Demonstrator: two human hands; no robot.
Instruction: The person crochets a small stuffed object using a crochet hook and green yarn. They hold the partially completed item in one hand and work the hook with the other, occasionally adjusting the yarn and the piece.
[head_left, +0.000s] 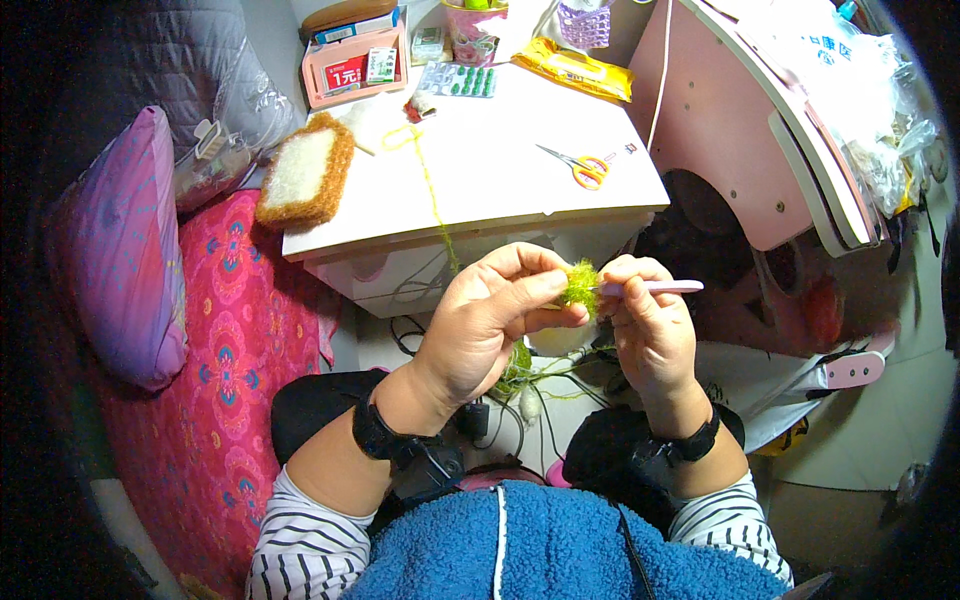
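My left hand pinches a small, fuzzy yellow-green crochet piece between thumb and fingers. From the other side my right hand grips a crochet hook with a pale lilac handle; its tip reaches the piece, hidden in the fuzz. A strand of yellow-green yarn lies across the white tabletop and hangs over its front edge towards my left hand. Below my hands, more green yarn lies tangled near dark cables. Orange-handled scissors rest on the tabletop, blades pointing left.
The white table holds a brown-and-cream fuzzy crocheted piece, a pink box, a blister pack, a yellow packet and a patterned cup. A pink panel stands at right; a purple cushion is at left.
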